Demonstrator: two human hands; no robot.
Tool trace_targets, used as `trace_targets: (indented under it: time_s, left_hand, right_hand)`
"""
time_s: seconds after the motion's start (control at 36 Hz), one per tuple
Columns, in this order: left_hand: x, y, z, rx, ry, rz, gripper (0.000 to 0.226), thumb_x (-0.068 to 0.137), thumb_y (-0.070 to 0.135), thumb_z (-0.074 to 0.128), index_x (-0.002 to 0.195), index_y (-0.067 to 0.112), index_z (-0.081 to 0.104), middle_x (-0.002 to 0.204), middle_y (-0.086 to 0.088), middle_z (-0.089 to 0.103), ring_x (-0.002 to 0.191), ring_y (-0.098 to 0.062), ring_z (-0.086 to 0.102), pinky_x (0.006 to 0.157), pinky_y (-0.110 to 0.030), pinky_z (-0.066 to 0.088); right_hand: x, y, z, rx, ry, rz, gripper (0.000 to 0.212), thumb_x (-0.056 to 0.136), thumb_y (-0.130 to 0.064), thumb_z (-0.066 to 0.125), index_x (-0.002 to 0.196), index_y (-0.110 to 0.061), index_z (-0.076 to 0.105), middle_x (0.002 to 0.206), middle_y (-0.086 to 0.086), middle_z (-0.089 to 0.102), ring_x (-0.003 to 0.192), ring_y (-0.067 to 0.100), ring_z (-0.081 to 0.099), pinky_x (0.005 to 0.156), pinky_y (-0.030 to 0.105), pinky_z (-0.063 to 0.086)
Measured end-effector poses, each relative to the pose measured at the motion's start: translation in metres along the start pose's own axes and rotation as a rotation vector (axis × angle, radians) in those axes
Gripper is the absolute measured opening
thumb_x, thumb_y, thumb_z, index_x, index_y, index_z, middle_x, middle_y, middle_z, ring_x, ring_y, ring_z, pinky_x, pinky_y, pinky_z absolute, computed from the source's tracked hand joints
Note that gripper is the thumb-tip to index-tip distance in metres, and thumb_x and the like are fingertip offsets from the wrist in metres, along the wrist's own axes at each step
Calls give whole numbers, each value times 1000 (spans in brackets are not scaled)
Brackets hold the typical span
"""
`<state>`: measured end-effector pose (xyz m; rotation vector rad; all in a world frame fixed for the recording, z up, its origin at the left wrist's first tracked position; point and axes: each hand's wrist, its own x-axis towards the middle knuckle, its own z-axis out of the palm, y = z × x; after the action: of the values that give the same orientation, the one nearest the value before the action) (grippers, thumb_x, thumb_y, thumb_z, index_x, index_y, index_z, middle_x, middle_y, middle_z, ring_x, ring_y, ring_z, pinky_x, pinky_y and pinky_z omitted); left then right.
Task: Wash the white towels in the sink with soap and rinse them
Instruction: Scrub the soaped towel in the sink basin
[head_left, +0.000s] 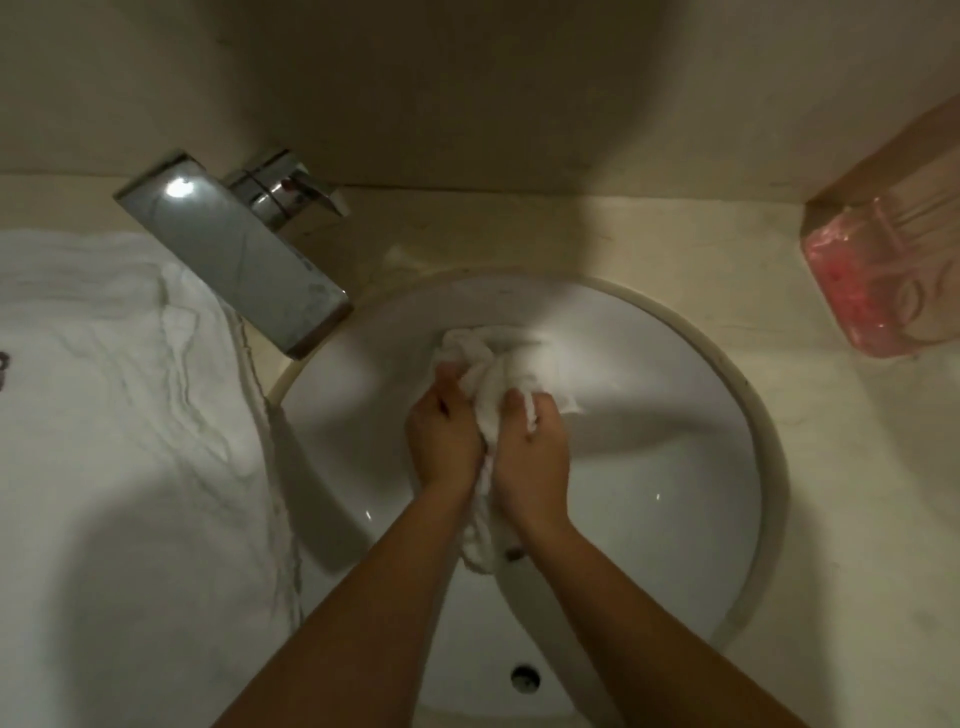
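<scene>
A small white towel (498, 364) is bunched up over the middle of the round white sink (675, 467). My left hand (441, 436) grips the towel from the left and my right hand (530, 457) grips it from the right, palms pressed close together. A tail of the wet towel hangs down between my wrists. A larger white towel (119, 415) lies spread on the counter left of the sink.
A square chrome faucet (234, 249) reaches over the sink's upper left rim, with no water running. A wall dispenser with pink liquid soap (878, 291) hangs at the right. The beige counter (857, 519) surrounds the sink. An overflow hole (524, 677) shows near the front.
</scene>
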<state>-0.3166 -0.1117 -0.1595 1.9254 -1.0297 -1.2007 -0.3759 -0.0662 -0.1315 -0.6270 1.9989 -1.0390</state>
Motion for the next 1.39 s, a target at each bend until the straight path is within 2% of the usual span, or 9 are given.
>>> trace_targets:
  time_s: [0.19, 0.36, 0.5, 0.64, 0.78, 0.89, 1.11, 1.22, 1.39]
  left_hand:
    - [-30, 5, 5, -15, -49, 14, 62, 113, 38, 44, 56, 14, 52, 50, 3, 54, 48, -2, 52, 51, -21, 35]
    - [1, 17, -5, 91, -23, 64, 63, 114, 49, 32, 111, 10, 81, 108, -14, 79, 106, -30, 72, 87, -33, 53]
    - [-10, 12, -13, 176, -137, 128, 57, 113, 50, 34, 99, 14, 77, 78, 12, 67, 73, 1, 63, 67, -21, 46]
    - [4, 11, -35, 322, 40, 249, 52, 113, 45, 32, 138, 11, 63, 128, -12, 67, 119, -31, 62, 102, -42, 48]
    - [9, 14, -17, 357, -50, 188, 69, 99, 57, 16, 126, 19, 66, 125, -11, 64, 117, -34, 59, 103, -45, 47]
    - [9, 4, -7, 428, -44, 224, 60, 106, 59, 26, 129, 20, 65, 128, -12, 61, 111, -39, 62, 93, -41, 46]
    - [10, 5, 4, 342, -122, 80, 47, 111, 54, 29, 110, 27, 67, 103, 0, 72, 94, -23, 67, 80, -32, 44]
    - [-5, -3, 0, 115, -138, 110, 39, 113, 42, 39, 94, 23, 67, 87, 4, 69, 82, -14, 64, 70, -15, 45]
    - [14, 1, 8, 176, -83, 21, 46, 114, 39, 32, 93, 17, 66, 103, -12, 74, 94, -30, 68, 76, -30, 40]
  right_hand:
    - [56, -17, 0, -45, 187, 50, 33, 112, -33, 47, 91, -14, 63, 85, 5, 68, 83, 25, 65, 78, 39, 52]
    - [1, -4, -11, -49, -49, 52, 27, 111, -29, 50, 103, -11, 68, 99, 7, 71, 94, 21, 66, 84, 32, 49]
    - [50, -3, -31, -246, -43, -66, 33, 112, -38, 49, 128, -15, 65, 109, 7, 72, 102, 28, 69, 83, 33, 51]
    - [73, -6, -40, -487, 129, -182, 47, 102, -24, 63, 148, -19, 56, 137, 22, 51, 122, 44, 53, 106, 47, 43]
    - [62, 4, -1, -653, -44, -110, 58, 105, -62, 42, 158, -38, 39, 161, 10, 36, 146, 34, 36, 121, 50, 26]
    - [54, 23, -9, -809, -114, -197, 54, 109, -58, 35, 159, -37, 35, 156, 13, 38, 134, 36, 47, 112, 46, 36]
    - [25, 10, -5, -79, -35, -142, 22, 114, -39, 40, 121, -27, 57, 114, -2, 66, 104, 14, 65, 93, 41, 55]
    - [68, -5, 16, -33, 74, 49, 21, 113, -43, 37, 98, -37, 51, 105, -5, 65, 99, 18, 64, 100, 52, 51]
    - [8, 5, -2, 8, -106, -101, 21, 115, -30, 41, 99, -36, 52, 99, -9, 65, 94, 6, 64, 85, 30, 52]
